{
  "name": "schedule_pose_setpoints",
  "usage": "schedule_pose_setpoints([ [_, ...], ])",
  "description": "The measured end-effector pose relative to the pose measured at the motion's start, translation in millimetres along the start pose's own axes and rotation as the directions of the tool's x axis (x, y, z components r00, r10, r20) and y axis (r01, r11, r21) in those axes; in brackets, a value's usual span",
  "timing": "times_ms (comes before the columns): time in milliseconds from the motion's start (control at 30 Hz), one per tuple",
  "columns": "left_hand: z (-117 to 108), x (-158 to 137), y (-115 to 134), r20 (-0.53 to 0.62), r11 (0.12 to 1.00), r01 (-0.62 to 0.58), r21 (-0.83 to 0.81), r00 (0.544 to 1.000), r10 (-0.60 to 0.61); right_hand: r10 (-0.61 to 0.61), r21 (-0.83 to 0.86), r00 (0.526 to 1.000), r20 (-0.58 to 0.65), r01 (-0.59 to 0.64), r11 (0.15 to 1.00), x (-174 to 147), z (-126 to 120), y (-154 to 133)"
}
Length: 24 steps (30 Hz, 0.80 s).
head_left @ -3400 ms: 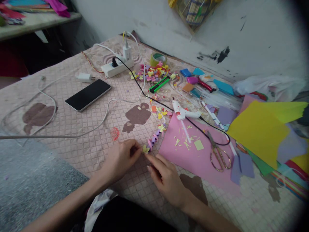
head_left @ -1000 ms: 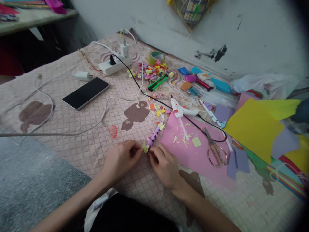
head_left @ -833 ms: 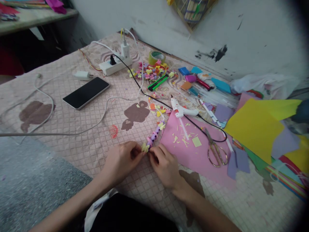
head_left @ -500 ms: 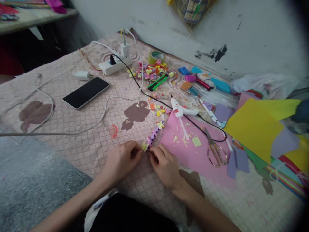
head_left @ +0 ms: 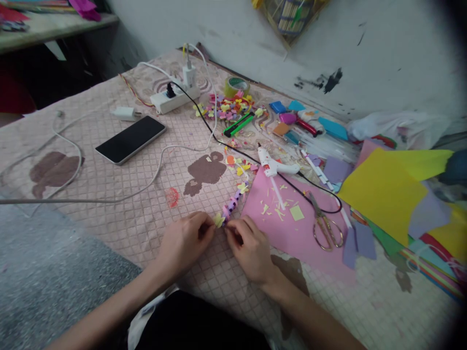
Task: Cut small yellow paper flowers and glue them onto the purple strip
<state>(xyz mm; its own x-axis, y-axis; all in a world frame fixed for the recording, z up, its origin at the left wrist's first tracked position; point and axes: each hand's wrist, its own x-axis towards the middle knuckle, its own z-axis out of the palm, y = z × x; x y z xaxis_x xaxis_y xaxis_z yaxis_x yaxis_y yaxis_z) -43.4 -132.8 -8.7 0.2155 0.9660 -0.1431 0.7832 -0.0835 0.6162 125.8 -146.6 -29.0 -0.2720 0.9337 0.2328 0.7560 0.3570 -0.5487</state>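
Note:
A narrow purple strip with dark spots [head_left: 232, 204] lies on the patterned cloth, dotted with pink and yellow paper pieces. At its near end sits a yellow paper flower [head_left: 218, 220], pinched between the thumb and finger of my left hand [head_left: 188, 240]. My right hand [head_left: 250, 248] is closed on the same near end of the strip, just right of the flower. Fingertips of both hands almost meet there. Another yellow flower [head_left: 242, 187] is on the strip's far end.
A white glue gun [head_left: 275, 165] and gold-handled scissors [head_left: 327, 231] lie on a pink sheet [head_left: 292, 243]. Behind are a green cutter [head_left: 239, 125], a heap of small paper flowers [head_left: 228, 106] and a power strip [head_left: 173, 99]. A phone [head_left: 131, 140] lies left; coloured sheets [head_left: 383, 194] lie right.
Both hands stay in nearly the same place at the strip's near end. My right hand's fingers have shifted very slightly; nothing else visibly differs.

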Motion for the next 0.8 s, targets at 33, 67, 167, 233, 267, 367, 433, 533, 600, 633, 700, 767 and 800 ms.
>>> schedule_pose_setpoints([
  [33,0.2,0.0,0.0,-0.002,1.000,0.001,0.003,1.000,-0.001,-0.006,-0.008,1.000,-0.004,0.006,1.000,0.3,0.1,-0.2],
  [67,0.4,0.1,0.0,-0.004,1.000,0.000,0.006,1.000,0.000,-0.011,-0.019,1.000,-0.006,0.011,1.000,0.5,0.4,-0.3],
  [167,1.0,-0.1,-0.2,-0.001,1.000,-0.009,0.010,1.000,0.009,-0.025,-0.056,1.000,-0.008,0.024,0.998,1.1,1.6,-0.4],
  [233,0.9,-0.7,-0.1,0.008,1.000,-0.008,0.011,1.000,0.008,-0.028,-0.077,0.999,-0.018,0.027,0.997,1.5,2.6,-0.6],
  [267,0.7,-0.9,0.1,0.010,1.000,-0.005,0.011,1.000,0.005,-0.029,-0.084,0.999,-0.022,0.027,0.996,1.7,3.0,-0.7],
  [367,-0.2,-1.0,0.9,0.013,1.000,0.005,0.002,1.000,-0.005,-0.033,-0.096,0.999,-0.022,0.031,0.995,2.3,3.9,-1.3],
  [433,-0.5,-0.5,1.4,0.014,1.000,0.010,-0.001,1.000,-0.010,-0.032,-0.096,0.999,-0.014,0.031,0.995,2.6,4.1,-1.9],
  [533,-0.2,0.0,1.0,0.010,1.000,0.010,0.002,1.000,-0.010,-0.020,-0.090,1.000,-0.010,0.019,0.996,3.1,4.0,-2.9],
  [600,0.6,-0.1,0.3,0.003,1.000,0.004,0.013,1.000,-0.004,-0.018,-0.084,1.000,-0.004,0.018,0.996,3.4,4.0,-3.4],
  [633,1.1,-0.2,-0.2,-0.004,1.000,0.001,0.021,1.000,-0.001,-0.020,-0.083,1.000,-0.002,0.020,0.996,3.5,4.0,-3.5],
  [700,2.2,-0.4,-0.9,-0.014,0.999,-0.004,0.035,1.000,0.004,-0.022,-0.084,1.000,-0.003,0.021,0.996,3.6,4.4,-3.7],
  [767,3.1,-0.3,-1.3,-0.018,0.999,-0.007,0.045,1.000,0.007,-0.017,-0.088,1.000,-0.011,0.016,0.996,3.6,4.8,-3.7],
  [800,3.6,-0.3,-1.4,-0.021,0.999,-0.009,0.049,1.000,0.010,-0.015,-0.088,1.000,-0.012,0.014,0.996,3.6,5.0,-3.7],
])
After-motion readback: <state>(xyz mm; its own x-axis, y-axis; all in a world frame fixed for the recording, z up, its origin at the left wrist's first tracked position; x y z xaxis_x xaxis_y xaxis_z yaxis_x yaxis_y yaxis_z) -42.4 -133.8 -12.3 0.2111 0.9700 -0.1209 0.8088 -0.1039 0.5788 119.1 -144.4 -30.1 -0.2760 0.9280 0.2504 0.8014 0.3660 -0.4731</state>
